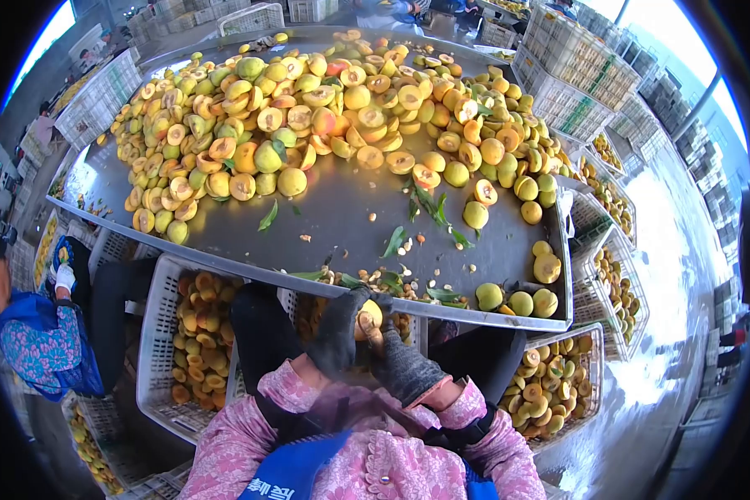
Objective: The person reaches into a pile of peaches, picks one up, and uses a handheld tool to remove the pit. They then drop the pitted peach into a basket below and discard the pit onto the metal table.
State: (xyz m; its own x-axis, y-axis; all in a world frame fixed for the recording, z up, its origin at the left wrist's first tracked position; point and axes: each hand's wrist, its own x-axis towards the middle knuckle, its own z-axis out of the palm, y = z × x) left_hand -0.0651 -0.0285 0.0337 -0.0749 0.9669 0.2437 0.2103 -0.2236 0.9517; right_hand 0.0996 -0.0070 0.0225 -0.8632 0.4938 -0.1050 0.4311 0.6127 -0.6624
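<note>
Table (325, 237) first, broad, grey and metallic, stretching away beyond both hands, and on it a great heap of yellow fruit (325, 108), plenty of it split open! Out past the left hand's outer side sits a loaded left crate (148, 367); past the right hand's outer side, a right crate (597, 367), loaded too. On to the hands, gloved in grey: the left hand (333, 333) curls around one side of a single fruit (369, 314), fingers closed on it, while the right hand (408, 368) pinches the other side, bare-looking thumb against it. Whether a blade hides in that grip, I cannot tell. That fruit sits right between the hands, by the table's near edge. Danger? Juice could make those gloves slippery, and one loose pinch could drop it below the hands; if there is a blade, a slip could nick that thumb. Beyond the fingertips, leaves (394, 242) and, smallest of all, pale scraps (372, 217) dot the metal; a glove brushing them could carry debris onto cut flesh.
</note>
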